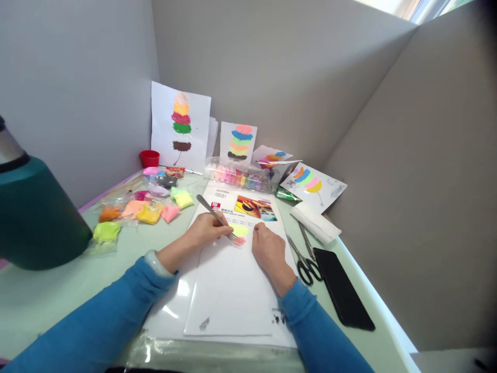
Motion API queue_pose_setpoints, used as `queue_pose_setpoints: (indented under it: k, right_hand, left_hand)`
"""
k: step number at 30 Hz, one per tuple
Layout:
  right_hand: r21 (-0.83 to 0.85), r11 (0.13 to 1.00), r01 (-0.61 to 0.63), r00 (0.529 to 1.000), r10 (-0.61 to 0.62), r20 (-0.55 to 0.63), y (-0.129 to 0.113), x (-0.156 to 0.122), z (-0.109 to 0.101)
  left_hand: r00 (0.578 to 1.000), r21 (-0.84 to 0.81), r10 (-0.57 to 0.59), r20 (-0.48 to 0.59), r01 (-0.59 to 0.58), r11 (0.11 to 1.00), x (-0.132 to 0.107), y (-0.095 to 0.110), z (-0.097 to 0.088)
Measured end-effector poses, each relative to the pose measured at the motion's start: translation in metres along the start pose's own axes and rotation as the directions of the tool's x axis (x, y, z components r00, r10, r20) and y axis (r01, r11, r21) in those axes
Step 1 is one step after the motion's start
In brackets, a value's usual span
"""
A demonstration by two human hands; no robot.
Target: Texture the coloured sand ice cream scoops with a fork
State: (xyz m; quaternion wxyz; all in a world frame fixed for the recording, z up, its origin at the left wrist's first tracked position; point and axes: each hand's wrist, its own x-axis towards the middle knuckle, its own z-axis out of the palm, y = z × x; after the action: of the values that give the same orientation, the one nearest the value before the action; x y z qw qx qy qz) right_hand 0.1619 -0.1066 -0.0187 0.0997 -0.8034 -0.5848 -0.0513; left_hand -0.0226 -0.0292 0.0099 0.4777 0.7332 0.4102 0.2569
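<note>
My left hand (205,229) is closed round a metal fork (217,218), handle pointing up and left. Its tines rest on a smear of pink clay (238,241) just below a yellow-green clay patch (239,229). Both patches lie on a white sheet of paper (229,290) in front of me. My right hand (268,249) lies on the sheet right beside the clay, fingers curled and pressing the paper down, holding nothing that I can see. Both arms are in blue sleeves.
Bags of coloured clay (147,207) lie at the left, a clay box (243,178) behind the sheet. Scissors (306,256), a black phone (341,292) and a white roll (315,221) sit at the right. A large teal bottle (34,212), a red cup (149,158) and finished clay pictures (180,124) stand around.
</note>
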Motion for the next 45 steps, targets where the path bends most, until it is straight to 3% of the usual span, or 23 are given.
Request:
queue_pose_setpoints:
  k: [11, 17, 33, 45]
  right_hand:
    - [-0.017, 1.0, -0.006, 1.0, 0.006, -0.004, 0.0, -0.002, 0.001]
    - [-0.018, 1.0, 0.002, 1.0, -0.002, -0.004, -0.001, -0.002, -0.001]
    - [-0.041, 0.999, 0.035, 0.999, -0.035, -0.007, 0.001, -0.003, 0.0]
    - [-0.049, 0.998, 0.035, 0.999, -0.035, 0.004, 0.0, -0.003, 0.0]
  left_hand:
    - [0.996, -0.032, 0.067, -0.052, -0.068, 0.997, 0.008, -0.019, -0.001]
    - [0.995, 0.057, 0.037, -0.094, -0.032, 0.998, 0.006, -0.013, -0.002]
    - [0.993, 0.023, 0.058, -0.102, -0.056, 0.998, 0.014, -0.023, -0.01]
    - [0.988, -0.031, -0.102, -0.116, 0.099, 0.995, 0.001, -0.004, -0.017]
